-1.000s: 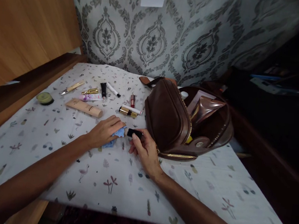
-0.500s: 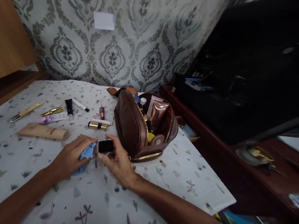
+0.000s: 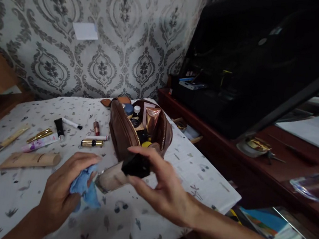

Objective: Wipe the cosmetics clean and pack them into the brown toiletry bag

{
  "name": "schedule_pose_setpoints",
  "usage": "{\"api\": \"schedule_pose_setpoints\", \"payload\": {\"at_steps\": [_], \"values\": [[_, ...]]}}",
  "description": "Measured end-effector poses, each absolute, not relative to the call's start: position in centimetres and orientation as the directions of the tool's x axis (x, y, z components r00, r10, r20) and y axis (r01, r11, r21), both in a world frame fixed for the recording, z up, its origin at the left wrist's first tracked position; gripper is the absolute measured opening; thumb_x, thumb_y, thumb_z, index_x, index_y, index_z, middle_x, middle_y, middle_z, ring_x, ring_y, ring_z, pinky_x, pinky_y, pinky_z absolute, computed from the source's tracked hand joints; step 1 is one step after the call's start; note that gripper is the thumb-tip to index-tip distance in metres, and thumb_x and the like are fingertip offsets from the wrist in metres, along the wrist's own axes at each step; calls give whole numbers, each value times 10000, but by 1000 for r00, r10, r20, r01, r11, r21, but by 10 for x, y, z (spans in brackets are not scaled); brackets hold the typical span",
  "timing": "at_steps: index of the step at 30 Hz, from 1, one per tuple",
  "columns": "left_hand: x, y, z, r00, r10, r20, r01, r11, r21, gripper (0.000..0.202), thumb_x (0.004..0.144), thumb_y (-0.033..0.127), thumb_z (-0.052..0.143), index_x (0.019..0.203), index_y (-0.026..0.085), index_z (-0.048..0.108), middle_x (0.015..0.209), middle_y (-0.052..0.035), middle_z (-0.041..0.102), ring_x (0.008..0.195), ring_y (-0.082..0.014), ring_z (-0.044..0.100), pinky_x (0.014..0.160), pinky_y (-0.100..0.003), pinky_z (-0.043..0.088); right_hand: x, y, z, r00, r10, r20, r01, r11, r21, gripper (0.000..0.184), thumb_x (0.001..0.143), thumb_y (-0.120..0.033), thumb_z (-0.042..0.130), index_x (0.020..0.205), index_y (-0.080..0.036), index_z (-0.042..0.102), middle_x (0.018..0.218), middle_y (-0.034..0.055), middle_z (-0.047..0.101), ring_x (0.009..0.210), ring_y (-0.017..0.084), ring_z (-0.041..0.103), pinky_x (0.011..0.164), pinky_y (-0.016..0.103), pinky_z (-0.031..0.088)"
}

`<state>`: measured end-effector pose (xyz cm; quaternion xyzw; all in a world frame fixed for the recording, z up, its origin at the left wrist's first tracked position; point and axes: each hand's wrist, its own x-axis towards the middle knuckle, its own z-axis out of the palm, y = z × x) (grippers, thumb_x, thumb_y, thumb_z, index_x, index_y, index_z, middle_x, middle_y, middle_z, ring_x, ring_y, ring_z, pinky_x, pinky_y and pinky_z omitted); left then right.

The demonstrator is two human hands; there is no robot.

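Note:
My right hand (image 3: 164, 186) grips the black cap of a glass foundation bottle (image 3: 113, 177), between thumb and fingers. The bottle lies tilted in the air, its clear base toward my left hand (image 3: 62, 189). That left hand is closed around a crumpled blue cloth (image 3: 88, 190), close to the bottle's base but apart from it. Just behind the bottle stands an open brown makeup bag (image 3: 121, 130). Inside it are a rose-gold tube (image 3: 152, 120), a white-capped bottle (image 3: 136, 112) and other items partly hidden by the bag's sides.
Left on the patterned tablecloth lie a beige tube (image 3: 31, 160), a purple-and-white tube (image 3: 39, 143), a black tube (image 3: 59, 128), a gold-and-black tube (image 3: 92, 143) and several other cosmetics. A dark screen (image 3: 239, 67) rises at the right, beyond the table's edge.
The foundation bottle has come away from the cloth, lifted nearer the camera by my right hand. My left hand has opened a gap from it. The view has shifted to the right.

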<state>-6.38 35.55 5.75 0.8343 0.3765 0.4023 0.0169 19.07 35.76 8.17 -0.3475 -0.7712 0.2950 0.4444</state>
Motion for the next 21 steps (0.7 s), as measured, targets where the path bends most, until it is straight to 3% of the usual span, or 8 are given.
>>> {"api": "schedule_pose_setpoints", "payload": {"at_steps": [3,6,9,11,17,21], "values": [[-46,373,76,492,606,625,615,-750,243,439,936,162,424,1353,273,506,1154,-103,638,1003,-244,658,761,-329,556,222,358,104,-193,789,583,317,612,-724,389,906,-290,659,1278,-272,548,1079,47,680,933,192,671,790,309,585],[-24,394,87,601,557,572,650,-758,55,483,945,199,420,1423,259,463,1046,-98,641,884,-235,658,636,-296,527,246,363,122,-23,735,678,411,625,-663,371,893,-271,689,1250,-295,591,1138,40,682,975,203,684,833,318,586],[-8,409,91,706,526,475,657,-736,-162,512,938,190,412,1447,236,450,947,-86,635,805,-236,648,532,-277,476,264,374,128,49,673,738,487,629,-606,376,876,-294,712,1237,-343,619,1148,17,683,1000,214,687,842,321,591],[-5,414,89,733,527,429,653,-723,-227,540,933,184,402,1470,238,425,956,-92,634,796,-236,646,513,-276,461,273,383,126,49,663,747,526,619,-583,395,859,-331,729,1238,-369,626,1132,7,688,993,223,691,806,319,599],[-13,414,80,715,540,445,666,-720,-196,640,956,242,436,1566,312,255,941,-81,624,714,-208,636,525,-288,494,283,413,126,-105,737,668,510,616,-600,374,884,-362,670,1247,-408,588,1063,-56,706,894,165,704,687,273,567],[-16,414,74,703,583,409,672,-732,-112,685,926,210,438,1571,328,240,989,-92,665,778,-236,664,535,-314,546,268,428,134,-81,823,562,410,541,-734,173,901,-472,635,1043,-377,664,901,-73,712,794,126,706,649,257,557]]}}
